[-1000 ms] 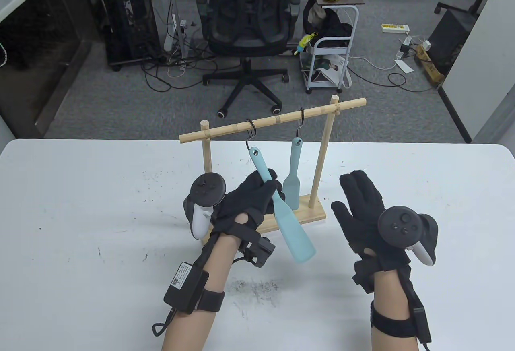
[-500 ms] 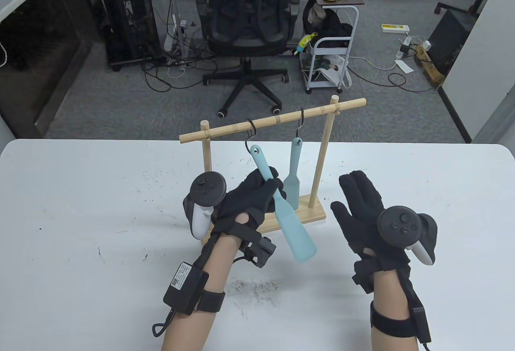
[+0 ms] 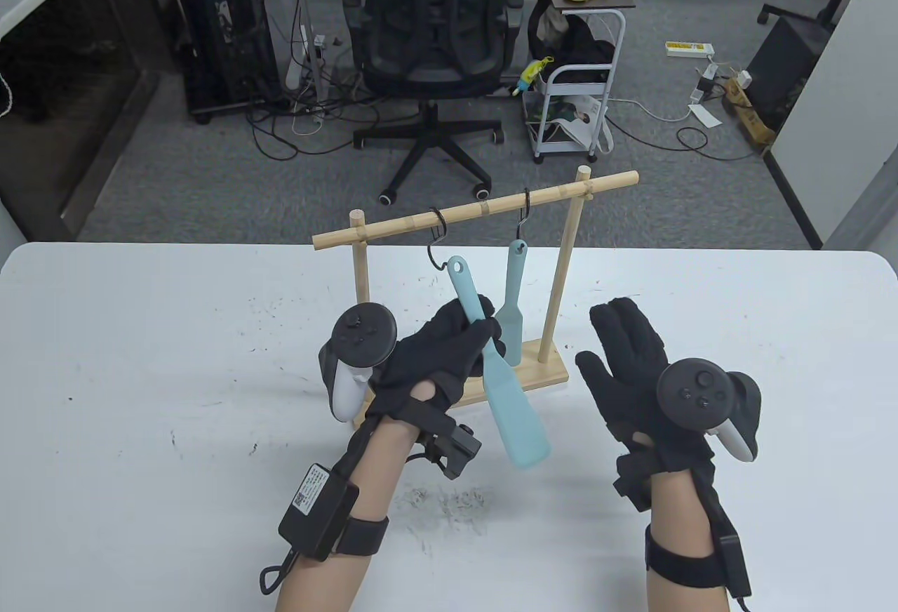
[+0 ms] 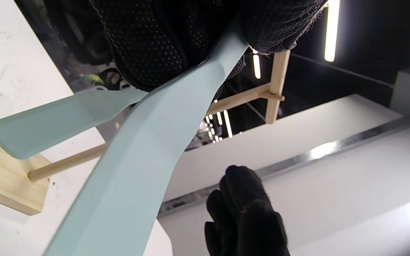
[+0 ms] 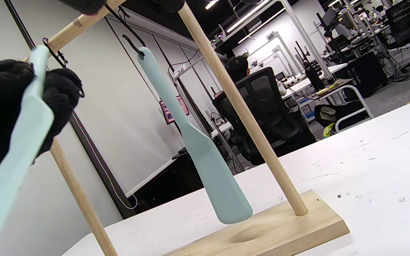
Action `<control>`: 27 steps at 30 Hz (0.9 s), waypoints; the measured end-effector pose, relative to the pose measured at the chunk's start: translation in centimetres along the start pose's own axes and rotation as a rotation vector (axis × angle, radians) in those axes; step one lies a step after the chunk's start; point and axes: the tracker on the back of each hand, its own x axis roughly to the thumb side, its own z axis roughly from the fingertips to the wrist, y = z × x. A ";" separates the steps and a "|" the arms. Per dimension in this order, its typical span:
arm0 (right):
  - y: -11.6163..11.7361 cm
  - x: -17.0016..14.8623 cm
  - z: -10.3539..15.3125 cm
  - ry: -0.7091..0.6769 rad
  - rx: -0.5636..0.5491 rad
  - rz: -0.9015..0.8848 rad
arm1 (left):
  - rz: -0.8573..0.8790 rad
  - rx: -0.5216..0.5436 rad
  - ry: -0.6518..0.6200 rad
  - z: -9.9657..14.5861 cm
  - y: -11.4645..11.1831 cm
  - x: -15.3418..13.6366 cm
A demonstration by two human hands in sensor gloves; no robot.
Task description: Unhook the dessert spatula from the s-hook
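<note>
- currently your left hand [image 3: 438, 352] grips the dessert spatula [image 3: 494, 366] around its handle, just above where the blade widens. gripping at that point gives you control of both the hole end and the blade.
- the spatula sits in front of the wooden rack [image 3: 477, 208], tilted, its blade angled toward you and its hole end pointing up at the rail.
- the hole end lies just beside the lower curl of the s-hook [image 3: 436, 241], on its right. from the table view the hole appears clear of the hook tip, but you cannot confirm full separation there.
- the s-hook hangs from the rail by its upper curl. judged from this, the unhooking is nearly done or just done.
- a second spatula [image 3: 512, 307] hangs from its own hook [image 3: 523, 213] further right on the rail. draw the held spatula toward yourself to avoid knocking it.
- your right hand [image 3: 631, 366] is spread flat with fingers extended, holding nothing, to the right of the rack base [image 5: 272, 227] and apart from it. it is placed to steady the rack if it tips.
- the rack stands on the white table [image 3: 140, 359], on its flat base.
</note>
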 end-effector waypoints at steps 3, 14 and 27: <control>0.0 0.0 0.0 -0.001 0.000 0.000 | -0.046 -0.007 -0.044 1.2 0.6 1.0; -0.3 -0.1 0.2 -0.002 -0.010 -0.011 | -0.208 0.074 0.007 6.8 7.1 -0.4; -0.3 -0.2 0.2 0.000 -0.007 -0.022 | -0.379 0.189 0.338 10.1 14.0 -8.8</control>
